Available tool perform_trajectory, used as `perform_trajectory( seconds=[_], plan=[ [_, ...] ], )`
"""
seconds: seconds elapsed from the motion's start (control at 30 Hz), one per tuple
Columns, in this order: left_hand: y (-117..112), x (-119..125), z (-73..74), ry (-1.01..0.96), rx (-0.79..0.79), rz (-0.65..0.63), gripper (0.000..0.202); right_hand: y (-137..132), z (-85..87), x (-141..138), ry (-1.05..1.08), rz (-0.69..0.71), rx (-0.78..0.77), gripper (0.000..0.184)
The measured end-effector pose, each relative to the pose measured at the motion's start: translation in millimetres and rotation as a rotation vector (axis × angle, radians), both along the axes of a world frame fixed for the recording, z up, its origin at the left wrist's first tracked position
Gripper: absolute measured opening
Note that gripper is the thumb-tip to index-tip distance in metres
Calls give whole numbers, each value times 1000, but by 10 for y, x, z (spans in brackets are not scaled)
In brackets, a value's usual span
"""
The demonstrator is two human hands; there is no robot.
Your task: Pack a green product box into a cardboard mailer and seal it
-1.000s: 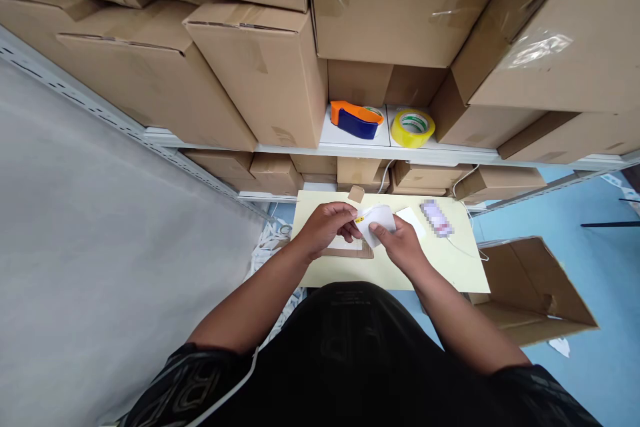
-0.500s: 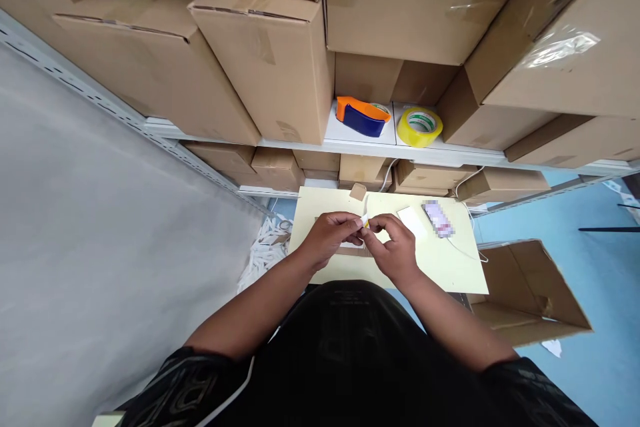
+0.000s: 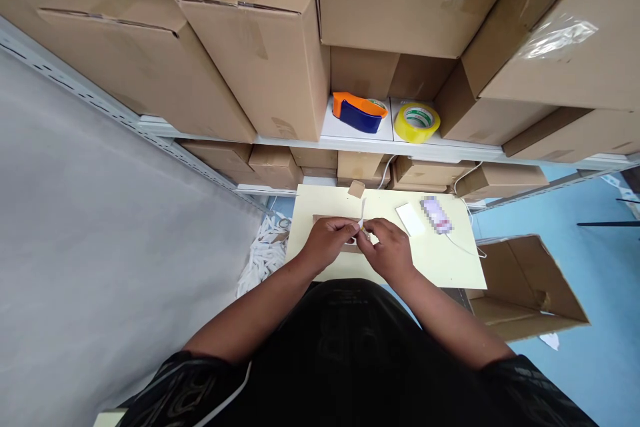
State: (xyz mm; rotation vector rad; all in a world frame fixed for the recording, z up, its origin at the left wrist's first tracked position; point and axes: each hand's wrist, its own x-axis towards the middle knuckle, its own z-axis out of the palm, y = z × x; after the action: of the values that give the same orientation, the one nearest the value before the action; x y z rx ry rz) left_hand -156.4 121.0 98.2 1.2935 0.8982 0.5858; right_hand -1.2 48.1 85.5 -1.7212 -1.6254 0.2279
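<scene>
Over the pale table [image 3: 430, 267], both hands meet at the fingertips. My left hand [image 3: 326, 243] pinches a thin white strip [image 3: 363, 208], whose free end sticks up away from me. My right hand [image 3: 391, 248] has its thumb and forefinger closed at a small yellow piece [image 3: 365, 230] beside the strip's lower end. Fingers cover most of that piece, so its kind cannot be made out. Beneath the hands lies a flat brown piece of cardboard [image 3: 350, 249], partly hidden, with something white on it.
On the table are a small cardboard square [image 3: 357, 189], a white box [image 3: 410, 219] and a phone [image 3: 436, 215] with a cable. The shelf holds an orange-and-blue tape dispenser [image 3: 360, 113], yellow tape [image 3: 417, 123] and cartons [image 3: 260, 53]. An open carton [image 3: 530, 287] stands right; white strips [image 3: 263, 253] pile left.
Both hands have shifted slightly down and left in view, still pinched together. The right hand has turned a little, and more of the brown cardboard shows. The camera view has moved slightly.
</scene>
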Motion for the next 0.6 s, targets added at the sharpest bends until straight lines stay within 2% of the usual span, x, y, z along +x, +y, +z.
perform_trajectory(
  seconds=[0.2,0.33,0.5,0.6],
  plan=[
    [-68,-7,-109,46,14,54,28,-49,-55,-8,57,23,-5,15],
    [-110,-38,-134,68,21,74,27,-68,-46,-33,184,19,-32,15],
    [-163,-86,-181,135,101,76,27,-72,-45,-55,338,-4,-104,16],
    [-167,-138,-236,163,122,131,26,-73,-54,-40,456,-58,-169,15]
  ],
)
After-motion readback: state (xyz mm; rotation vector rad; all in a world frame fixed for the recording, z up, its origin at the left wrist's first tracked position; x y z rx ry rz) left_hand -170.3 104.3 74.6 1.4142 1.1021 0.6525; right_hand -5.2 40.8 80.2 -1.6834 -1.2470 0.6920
